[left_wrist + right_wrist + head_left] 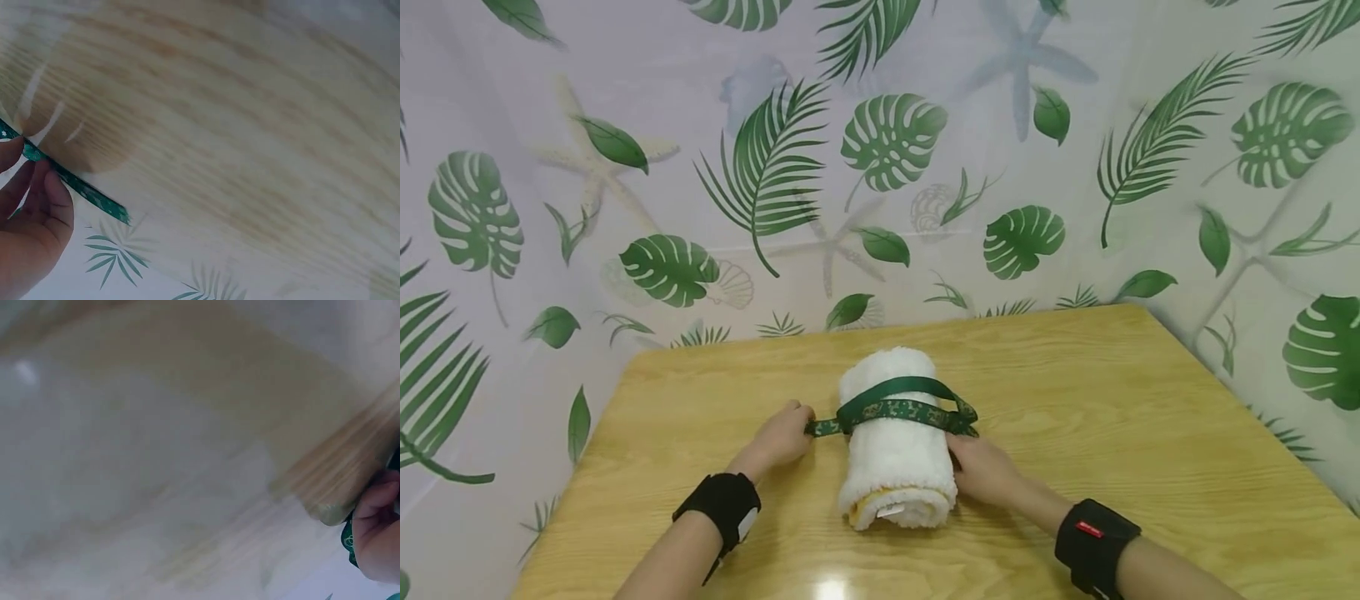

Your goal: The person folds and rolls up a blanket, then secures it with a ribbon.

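A rolled white fleece blanket [898, 454] lies near the middle of the table, its coiled end toward me. Round its upper half runs a green patterned ribbon [895, 409], looped and bunched at the right side. My left hand [781, 433] pinches one ribbon end and holds it out to the left of the roll. In the left wrist view the ribbon's tip [115, 209] sticks out past the fingers. Against the roll's right side, my right hand [988, 473] has curled fingers at the ribbon; its fingertips are partly hidden. The right wrist view shows green ribbon [349, 540] beside that hand.
The wooden table [1075, 392] extends around the roll on every side. Behind it and at both sides hangs a leaf-printed cloth [955, 250]. Black bands [1097, 546] are strapped round both wrists.
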Demonstrator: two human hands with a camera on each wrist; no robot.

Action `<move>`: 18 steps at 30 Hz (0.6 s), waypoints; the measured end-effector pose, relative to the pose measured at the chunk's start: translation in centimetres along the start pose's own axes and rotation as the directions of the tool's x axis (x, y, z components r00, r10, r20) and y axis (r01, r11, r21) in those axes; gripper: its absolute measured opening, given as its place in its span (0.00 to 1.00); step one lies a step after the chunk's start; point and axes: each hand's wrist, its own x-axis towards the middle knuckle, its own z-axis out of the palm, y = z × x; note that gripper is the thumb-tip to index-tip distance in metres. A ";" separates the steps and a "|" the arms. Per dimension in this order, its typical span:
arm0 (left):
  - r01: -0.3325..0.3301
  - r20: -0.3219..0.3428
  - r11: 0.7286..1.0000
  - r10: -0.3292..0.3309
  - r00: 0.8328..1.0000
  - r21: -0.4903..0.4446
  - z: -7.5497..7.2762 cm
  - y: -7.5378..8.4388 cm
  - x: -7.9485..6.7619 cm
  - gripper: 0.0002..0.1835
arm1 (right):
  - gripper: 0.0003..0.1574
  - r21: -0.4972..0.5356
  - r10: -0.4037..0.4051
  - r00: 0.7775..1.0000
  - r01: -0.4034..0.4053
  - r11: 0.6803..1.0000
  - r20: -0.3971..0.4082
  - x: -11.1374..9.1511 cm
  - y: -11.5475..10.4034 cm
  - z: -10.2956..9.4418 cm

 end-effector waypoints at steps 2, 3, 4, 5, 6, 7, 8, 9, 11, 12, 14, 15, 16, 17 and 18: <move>-0.019 -0.002 1.000 0.019 1.000 -0.006 0.0 -0.1 0.2 0.08 | 0.18 -0.007 -0.040 0.999 0.040 0.999 -0.012 0.1 0.1 0.0; -0.031 -0.002 0.999 0.031 1.000 -0.007 0.0 -0.2 0.3 0.06 | 0.17 -0.023 -0.057 0.998 0.057 0.998 -0.018 0.2 0.1 0.1; -0.042 -0.001 0.999 0.042 0.999 -0.011 0.0 -0.2 0.4 0.06 | 0.16 -0.043 -0.071 0.997 0.069 0.997 -0.027 0.2 0.2 0.1; -0.053 -0.001 0.998 0.053 0.999 -0.014 0.1 -0.2 0.4 0.05 | 0.15 -0.054 -0.081 0.996 0.079 0.995 -0.037 0.3 0.2 0.1; -0.057 -0.001 0.998 0.057 0.998 -0.021 0.1 -0.3 0.5 0.05 | 0.14 -0.063 -0.080 0.996 0.077 0.995 -0.049 0.4 0.2 0.1; -0.066 -0.002 0.998 0.066 0.998 -0.022 0.1 -0.4 0.5 0.05 | 0.14 -0.065 -0.078 0.995 0.074 0.995 -0.062 0.4 0.3 0.1; -0.070 -0.002 0.997 0.070 0.998 -0.028 0.1 -0.5 0.3 0.05 | 0.14 -0.060 -0.078 0.995 0.074 0.995 -0.066 0.4 0.3 0.0; -0.068 -0.005 0.997 0.068 0.998 -0.040 0.2 -0.6 0.2 0.05 | 0.11 -0.035 -0.066 0.996 0.064 0.997 -0.061 0.3 0.3 -0.1; -0.053 -0.010 0.996 0.053 0.999 -0.078 0.1 -0.9 -0.4 0.03 | 0.08 0.045 -0.043 0.998 0.045 0.998 -0.046 -0.3 0.5 -0.8; -0.047 -0.017 0.994 0.046 0.999 -0.096 -0.1 -1.1 -0.9 0.02 | 0.06 0.103 -0.031 0.999 0.033 0.994 -0.026 -0.7 0.6 -1.4; -0.041 -0.039 0.988 0.035 0.999 -0.151 -0.8 -1.5 -2.0 0.02 | 0.04 0.256 -0.020 0.999 0.008 0.967 0.045 -1.8 1.0 -3.3; -0.038 -0.055 0.984 0.029 0.998 -0.174 -1.4 -1.7 -2.6 0.03 | 0.05 0.328 -0.020 0.996 -0.008 0.945 0.082 -2.4 1.3 -4.6; -0.042 -0.064 0.981 0.030 0.997 -0.188 -2.3 -1.9 -3.2 0.03 | 0.06 0.380 -0.027 0.993 -0.019 0.925 0.115 -3.0 1.9 -6.0; -0.050 -0.079 0.979 0.035 0.996 -0.197 -3.2 -2.0 -3.8 0.03 | 0.07 0.430 -0.032 0.988 -0.035 0.902 0.149 -3.6 2.4 -7.6; -0.055 -0.092 0.978 0.038 0.995 -0.201 -4.4 -2.1 -4.4 0.03 | 0.08 0.469 -0.031 0.984 -0.057 0.881 0.177 -4.1 3.0 -9.3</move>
